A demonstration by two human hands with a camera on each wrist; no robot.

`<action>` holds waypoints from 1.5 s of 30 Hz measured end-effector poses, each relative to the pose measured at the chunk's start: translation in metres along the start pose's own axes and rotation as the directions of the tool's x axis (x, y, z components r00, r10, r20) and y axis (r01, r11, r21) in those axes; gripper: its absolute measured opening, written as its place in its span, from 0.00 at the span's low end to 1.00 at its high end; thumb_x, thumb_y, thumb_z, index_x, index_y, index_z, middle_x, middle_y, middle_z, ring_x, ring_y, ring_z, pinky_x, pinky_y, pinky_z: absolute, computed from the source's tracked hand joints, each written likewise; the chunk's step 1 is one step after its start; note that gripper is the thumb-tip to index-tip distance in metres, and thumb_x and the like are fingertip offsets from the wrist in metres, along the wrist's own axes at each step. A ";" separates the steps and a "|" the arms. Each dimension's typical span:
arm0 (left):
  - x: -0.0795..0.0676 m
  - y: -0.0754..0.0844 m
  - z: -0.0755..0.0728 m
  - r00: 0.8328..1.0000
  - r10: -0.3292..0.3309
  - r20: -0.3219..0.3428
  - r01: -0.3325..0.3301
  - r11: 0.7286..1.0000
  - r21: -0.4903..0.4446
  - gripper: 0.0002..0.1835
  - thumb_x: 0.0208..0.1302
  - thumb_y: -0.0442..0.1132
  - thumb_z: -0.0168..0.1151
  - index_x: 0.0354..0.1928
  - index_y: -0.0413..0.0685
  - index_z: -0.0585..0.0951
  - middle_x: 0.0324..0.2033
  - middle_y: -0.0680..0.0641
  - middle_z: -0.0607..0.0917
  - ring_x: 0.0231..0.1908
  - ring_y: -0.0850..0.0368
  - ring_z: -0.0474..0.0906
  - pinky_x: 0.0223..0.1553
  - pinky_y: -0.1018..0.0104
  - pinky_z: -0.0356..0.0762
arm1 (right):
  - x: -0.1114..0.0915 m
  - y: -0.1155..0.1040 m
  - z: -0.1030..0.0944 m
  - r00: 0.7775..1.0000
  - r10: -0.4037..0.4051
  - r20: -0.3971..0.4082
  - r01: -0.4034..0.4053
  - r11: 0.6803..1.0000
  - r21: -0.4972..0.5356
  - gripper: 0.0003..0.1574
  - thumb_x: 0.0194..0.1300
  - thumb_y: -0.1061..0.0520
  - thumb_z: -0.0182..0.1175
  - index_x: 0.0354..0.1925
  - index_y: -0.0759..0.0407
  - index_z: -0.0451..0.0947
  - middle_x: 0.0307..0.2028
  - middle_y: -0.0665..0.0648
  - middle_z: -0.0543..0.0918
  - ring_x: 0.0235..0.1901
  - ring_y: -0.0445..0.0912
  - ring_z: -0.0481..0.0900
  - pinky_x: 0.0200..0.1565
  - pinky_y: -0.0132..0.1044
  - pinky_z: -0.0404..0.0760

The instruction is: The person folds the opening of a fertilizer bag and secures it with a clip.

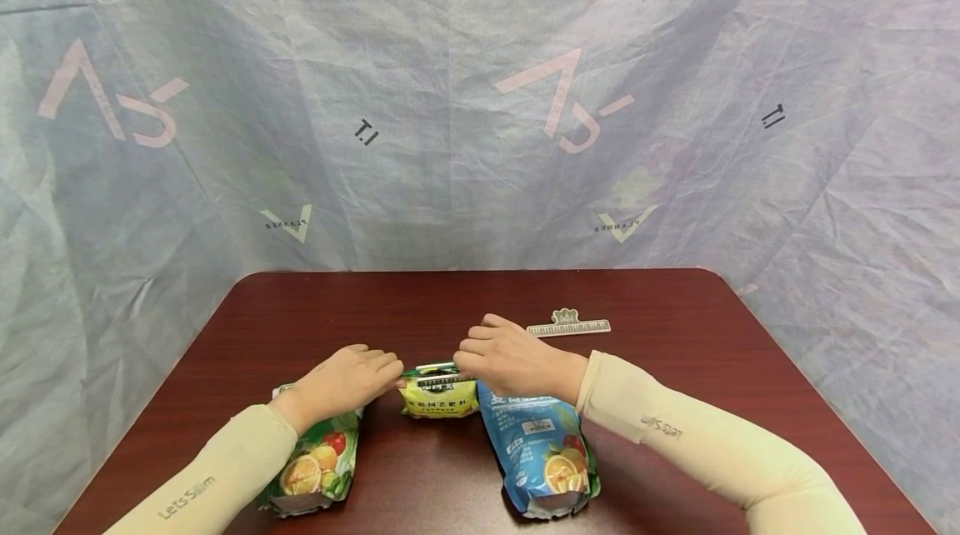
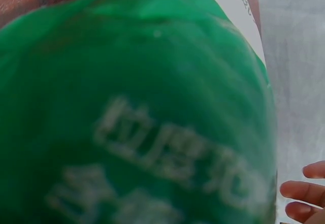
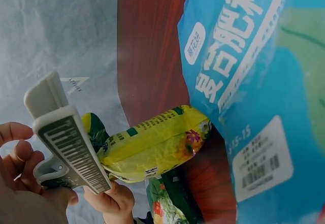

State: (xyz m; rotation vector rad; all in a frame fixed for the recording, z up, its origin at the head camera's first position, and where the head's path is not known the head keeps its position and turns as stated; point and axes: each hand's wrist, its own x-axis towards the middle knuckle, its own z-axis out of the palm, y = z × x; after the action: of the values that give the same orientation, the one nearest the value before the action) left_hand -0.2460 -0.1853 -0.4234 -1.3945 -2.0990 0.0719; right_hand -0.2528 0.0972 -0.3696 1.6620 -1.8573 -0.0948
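Note:
A small yellow bag [image 1: 438, 403] stands mid-table. Along its upper edge sits a white clip [image 3: 76, 148] with a piano-key pattern. My right hand [image 1: 510, 356] holds this clip by its handle, thumb and fingers curled about it in the right wrist view. At the bag's top left corner is my left hand [image 1: 345, 381], pinching that corner; its thumb is hidden. A green bag [image 1: 315, 468] lies under the left forearm and fills most of the left wrist view, where fingertips [image 2: 304, 198] show at the edge. The blue bag [image 1: 536, 447] lies below the right wrist.
Another piano-patterned clip [image 1: 568, 324] lies on the dark red table [image 1: 360, 302] behind my right hand. Grey printed cloth [image 1: 450, 185] hangs beyond the table's back and sides. The green and blue bags flank the yellow one.

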 end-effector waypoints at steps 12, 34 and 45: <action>0.003 0.000 -0.004 0.999 0.009 -0.033 -0.008 1.000 0.025 0.19 0.72 0.52 0.39 0.26 0.52 0.67 0.21 0.57 0.68 0.17 0.64 0.61 0.20 0.71 0.52 | 0.010 -0.005 0.006 1.000 0.011 0.023 -0.011 0.999 0.030 0.08 0.62 0.52 0.59 0.29 0.51 0.70 0.26 0.46 0.74 0.25 0.41 0.65 0.31 0.35 0.60; 0.000 0.001 -0.007 1.000 -0.022 -0.011 0.022 1.000 0.011 0.17 0.64 0.55 0.50 0.27 0.50 0.68 0.19 0.56 0.68 0.16 0.62 0.64 0.19 0.70 0.52 | 0.023 -0.010 0.014 1.000 0.015 0.017 -0.016 0.999 0.051 0.09 0.61 0.53 0.59 0.28 0.51 0.68 0.22 0.45 0.71 0.23 0.41 0.64 0.31 0.35 0.59; -0.003 -0.001 -0.007 0.999 -0.028 -0.045 0.028 0.999 0.016 0.18 0.66 0.55 0.46 0.28 0.50 0.71 0.21 0.55 0.73 0.18 0.61 0.68 0.18 0.70 0.57 | 0.032 -0.013 0.015 0.999 0.026 0.029 -0.027 0.999 0.040 0.08 0.63 0.52 0.57 0.29 0.51 0.69 0.22 0.46 0.71 0.23 0.41 0.64 0.31 0.36 0.59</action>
State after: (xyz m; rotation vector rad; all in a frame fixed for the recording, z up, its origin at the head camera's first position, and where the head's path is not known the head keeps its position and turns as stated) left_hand -0.2423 -0.1902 -0.4188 -1.3444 -2.0763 0.0471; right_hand -0.2488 0.0598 -0.3744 1.6709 -1.9143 -0.0706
